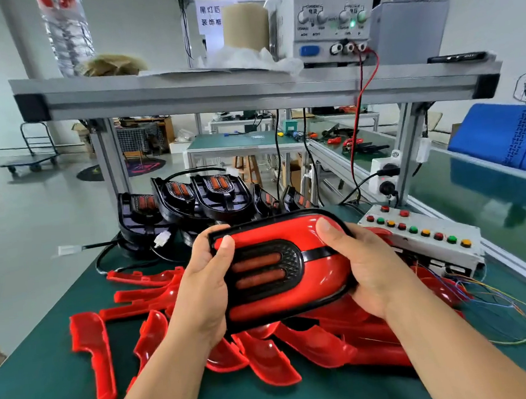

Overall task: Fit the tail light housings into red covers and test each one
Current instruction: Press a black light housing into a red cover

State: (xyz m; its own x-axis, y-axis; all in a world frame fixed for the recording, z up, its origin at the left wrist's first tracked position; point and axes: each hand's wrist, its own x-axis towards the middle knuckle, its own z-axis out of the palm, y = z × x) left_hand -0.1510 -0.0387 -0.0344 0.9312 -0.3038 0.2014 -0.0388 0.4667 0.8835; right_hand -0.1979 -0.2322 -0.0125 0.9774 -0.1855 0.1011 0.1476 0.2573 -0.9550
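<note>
1. Both hands grip one assembled tail light (280, 271) just above the table (49, 393). The left hand (205, 284) wraps its left end with the thumb laid on the front face. The right hand (366, 266) wraps the right end with the thumb pressed on the glossy red top.
2. The unit faces the camera: a black housing (292, 260) with two amber strips sits inside a red cover (322, 277). I judge it fitted or being squeezed home; whether every edge has snapped in cannot be told.
3. The long axis runs left to right between the hands, with the right end a little farther away and higher. The button box (423, 233) with its red, green and yellow buttons lies just beyond the right hand. Testing therefore looks like a move to the right, with the right hand nearer.
4. Loose red covers (263, 358) lie heaped on the table beneath the unit and to the left. Unfitted black housings (191, 199) are stacked behind, past the left hand.
5. The back of the held unit is hidden, so its lead and plug cannot be seen, nor can the fingers curled behind it. Thin coloured wires (503, 312) trail from the button box, but their ends are lost under the covers. The power supply (331, 12) on the shelf is blurred and cut off at the top.
</note>
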